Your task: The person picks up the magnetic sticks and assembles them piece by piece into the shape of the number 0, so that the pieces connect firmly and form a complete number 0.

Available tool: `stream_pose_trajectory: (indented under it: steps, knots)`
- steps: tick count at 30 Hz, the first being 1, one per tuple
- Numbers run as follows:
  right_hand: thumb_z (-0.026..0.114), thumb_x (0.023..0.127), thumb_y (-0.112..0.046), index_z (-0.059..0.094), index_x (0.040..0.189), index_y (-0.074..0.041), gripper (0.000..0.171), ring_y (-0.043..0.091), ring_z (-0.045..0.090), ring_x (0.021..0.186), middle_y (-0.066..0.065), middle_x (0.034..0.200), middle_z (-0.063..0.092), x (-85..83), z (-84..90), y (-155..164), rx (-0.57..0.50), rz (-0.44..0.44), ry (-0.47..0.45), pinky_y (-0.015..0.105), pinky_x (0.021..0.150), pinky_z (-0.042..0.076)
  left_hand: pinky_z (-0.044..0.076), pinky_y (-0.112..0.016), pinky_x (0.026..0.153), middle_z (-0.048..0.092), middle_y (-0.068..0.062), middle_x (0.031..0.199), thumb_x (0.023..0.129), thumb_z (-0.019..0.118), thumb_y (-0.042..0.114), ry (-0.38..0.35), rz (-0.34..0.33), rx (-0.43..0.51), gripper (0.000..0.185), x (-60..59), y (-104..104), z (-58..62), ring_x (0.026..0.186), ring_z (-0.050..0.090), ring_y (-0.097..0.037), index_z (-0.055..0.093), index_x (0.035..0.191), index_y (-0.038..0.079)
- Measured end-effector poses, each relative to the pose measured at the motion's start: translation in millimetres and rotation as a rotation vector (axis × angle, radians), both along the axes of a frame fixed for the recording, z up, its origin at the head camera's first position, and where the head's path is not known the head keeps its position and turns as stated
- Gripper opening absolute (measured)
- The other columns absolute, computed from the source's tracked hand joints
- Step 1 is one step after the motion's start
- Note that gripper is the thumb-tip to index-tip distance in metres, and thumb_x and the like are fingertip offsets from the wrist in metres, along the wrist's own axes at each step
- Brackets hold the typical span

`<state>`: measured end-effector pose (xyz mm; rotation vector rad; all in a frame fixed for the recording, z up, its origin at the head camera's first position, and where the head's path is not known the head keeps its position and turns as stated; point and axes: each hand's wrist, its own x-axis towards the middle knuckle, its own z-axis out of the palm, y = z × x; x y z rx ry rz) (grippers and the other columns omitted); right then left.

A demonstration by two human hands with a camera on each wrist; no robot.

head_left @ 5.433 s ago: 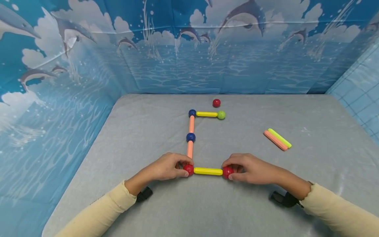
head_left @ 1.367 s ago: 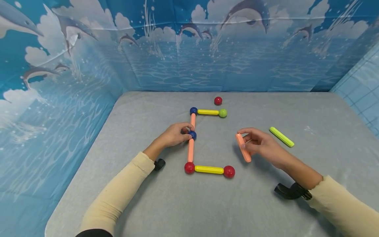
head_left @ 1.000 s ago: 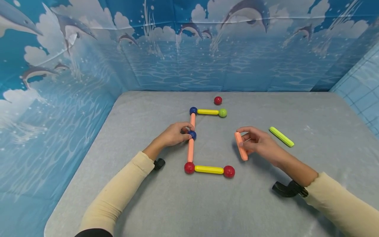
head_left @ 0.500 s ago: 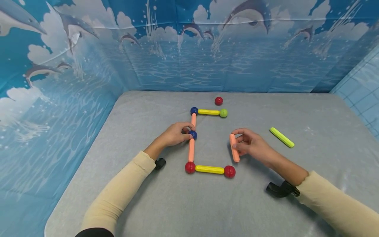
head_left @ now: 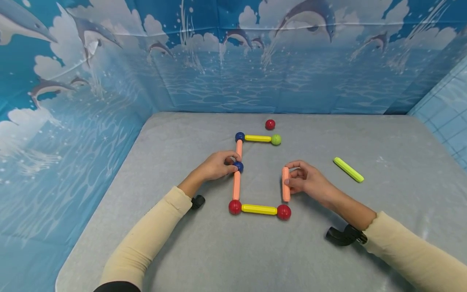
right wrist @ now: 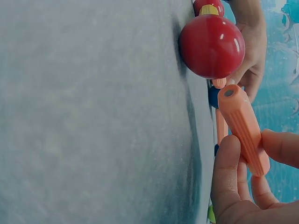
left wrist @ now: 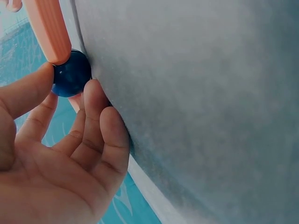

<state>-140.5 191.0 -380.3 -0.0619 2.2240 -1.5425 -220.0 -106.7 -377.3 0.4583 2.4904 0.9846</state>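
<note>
A frame of rods and balls lies on the grey table. My left hand pinches the middle blue ball, which joins two orange rods. My right hand pinches a loose orange rod and holds it upright on the table. Its lower end hangs just above the right red ball. A yellow rod links that ball to the left red ball.
At the far end of the frame a yellow rod runs from a blue ball to a green ball. A loose red ball lies behind it. A lime rod lies to the right. Blue dolphin-print walls enclose the table.
My right hand has carried the orange rod left and turned it upright, bringing its lower end close to the right red ball. My left hand has stayed on the blue ball.
</note>
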Motion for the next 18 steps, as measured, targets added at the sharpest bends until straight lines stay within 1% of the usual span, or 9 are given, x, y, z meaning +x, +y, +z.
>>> stream_pose_trajectory:
  steps: [12,18]
  knots:
    - [0.065,0.096,-0.019,0.035,0.143,-0.001,0.059,0.016,0.065,0.088,0.012,0.111,0.056,1.5,-3.0,-1.0,-0.014,0.003,-0.023,0.031,0.083,0.060,0.047,-0.025,0.067,0.066,-0.012,0.114,0.097,0.064,0.017,0.002,-0.011,-0.001,0.022,-0.1,-0.3,-0.5,0.083,0.059,-0.020,0.064,0.119,0.020]
    - [0.065,0.096,-0.018,0.035,0.143,-0.001,0.058,0.016,0.065,0.086,0.011,0.108,0.056,2.3,-5.3,-0.4,-0.007,0.001,-0.025,0.029,0.082,0.060,0.047,-0.025,0.066,0.066,-0.011,0.114,0.097,0.064,0.018,-0.006,-0.001,0.003,0.022,-0.4,0.2,-1.1,0.081,0.058,-0.019,0.063,0.119,0.021]
